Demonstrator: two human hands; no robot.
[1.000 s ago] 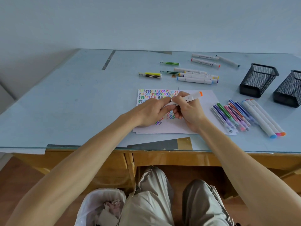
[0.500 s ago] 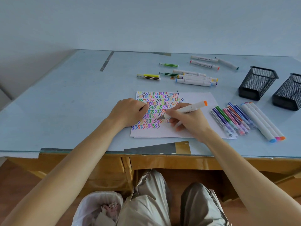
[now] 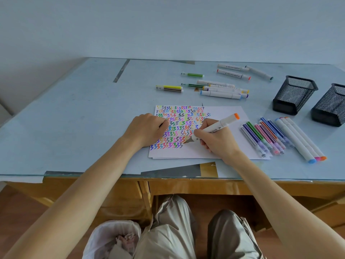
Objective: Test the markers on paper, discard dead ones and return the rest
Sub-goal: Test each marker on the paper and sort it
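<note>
Fingers (image 3: pixel 200 132) of the right hand (image 3: pixel 216 141) pinch a marker (image 3: pixel 214 128) over paper (image 3: pixel 224 113) on a glass-topped desk (image 3: pixel 74 118).

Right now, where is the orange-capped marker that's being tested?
In the head view, the orange-capped marker is in the right hand, tip down on the paper at the lower right edge of the squiggles, left of the row of thin markers.

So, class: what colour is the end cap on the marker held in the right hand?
Orange, on the white marker in the right hand; head view.
</note>
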